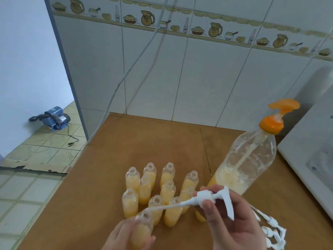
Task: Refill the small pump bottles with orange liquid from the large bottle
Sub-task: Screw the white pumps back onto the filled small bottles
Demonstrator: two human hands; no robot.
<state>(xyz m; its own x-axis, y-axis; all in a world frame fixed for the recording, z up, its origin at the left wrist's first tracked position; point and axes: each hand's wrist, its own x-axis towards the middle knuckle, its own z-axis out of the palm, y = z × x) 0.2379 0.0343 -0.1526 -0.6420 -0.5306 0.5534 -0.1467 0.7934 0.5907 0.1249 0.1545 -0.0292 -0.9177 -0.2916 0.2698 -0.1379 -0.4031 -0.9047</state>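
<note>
Holding small bottle (142,230), orange-filled, uncapped

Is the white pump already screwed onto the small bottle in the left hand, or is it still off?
Still off. The right hand holds the white pump sideways; only its tube tip reaches the open mouth of the small bottle.

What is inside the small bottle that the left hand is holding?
Orange liquid fills the small bottle; the white pump's tube tip sits at its open neck. The left hand covers the bottle's lower part.
</note>
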